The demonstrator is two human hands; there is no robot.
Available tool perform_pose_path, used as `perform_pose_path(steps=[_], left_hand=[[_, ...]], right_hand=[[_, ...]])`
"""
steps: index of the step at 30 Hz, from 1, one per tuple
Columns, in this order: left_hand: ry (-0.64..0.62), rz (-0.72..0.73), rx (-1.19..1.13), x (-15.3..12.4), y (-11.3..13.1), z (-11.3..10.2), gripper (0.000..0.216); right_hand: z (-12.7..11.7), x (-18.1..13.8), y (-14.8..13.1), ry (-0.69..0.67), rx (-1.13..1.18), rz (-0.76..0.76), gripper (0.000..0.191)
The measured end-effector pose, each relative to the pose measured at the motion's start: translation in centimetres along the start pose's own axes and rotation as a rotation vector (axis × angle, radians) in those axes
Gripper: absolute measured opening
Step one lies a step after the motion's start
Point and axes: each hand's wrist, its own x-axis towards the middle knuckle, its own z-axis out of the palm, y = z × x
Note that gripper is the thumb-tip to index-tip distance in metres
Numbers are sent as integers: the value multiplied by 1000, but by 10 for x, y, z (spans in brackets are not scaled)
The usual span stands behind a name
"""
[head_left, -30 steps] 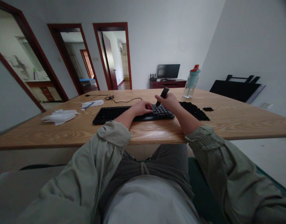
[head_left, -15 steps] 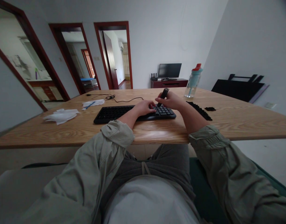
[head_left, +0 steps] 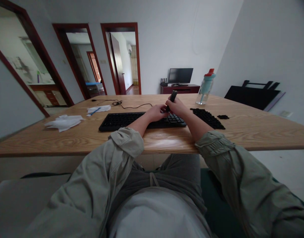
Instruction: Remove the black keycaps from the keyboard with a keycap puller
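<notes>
A black keyboard (head_left: 122, 121) lies near the front of the wooden table. Over its right part, my right hand (head_left: 176, 106) is closed around a black stick-like tool (head_left: 172, 98), which leans with its upper end to the right. The tool's lower end is hidden by my fingers. My left hand (head_left: 157, 112) rests just above the keys, with its fingers curled and their tips against the tool's lower end or my right fingers. Whatever they pinch is too small to make out. Right of my right forearm, many loose black keycaps (head_left: 208, 119) lie in close rows.
A smaller cluster of black pieces (head_left: 223, 117) lies farther right. Behind the keycaps stands a clear bottle (head_left: 205, 88) with a red lid. On the left are crumpled white tissues (head_left: 65, 123) and a blue-and-white brush-like stick (head_left: 94, 111). The keyboard's cable (head_left: 119, 103) runs behind it.
My right hand has moved left and slightly down with the tool, closer to my left hand. My left fingertips have lifted towards it. More of the keycap rows shows beside my forearm.
</notes>
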Motion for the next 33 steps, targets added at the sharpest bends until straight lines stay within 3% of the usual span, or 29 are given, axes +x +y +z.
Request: perform_pose_path(steps=[7, 17, 25, 33], left_hand=[[-29, 50, -129, 6, -3, 1, 29], [7, -57, -5, 3, 1, -4, 28], [-43, -101, -90, 2, 12, -3, 22], [-67, -104, -156, 4, 5, -1, 25]], right_hand=[[0, 4, 3, 1, -52, -21, 17], [-3, 3, 2, 158, -90, -63, 22], [-4, 2, 3, 145, -123, -90, 17], [-3, 1, 1, 137, -97, -61, 15]])
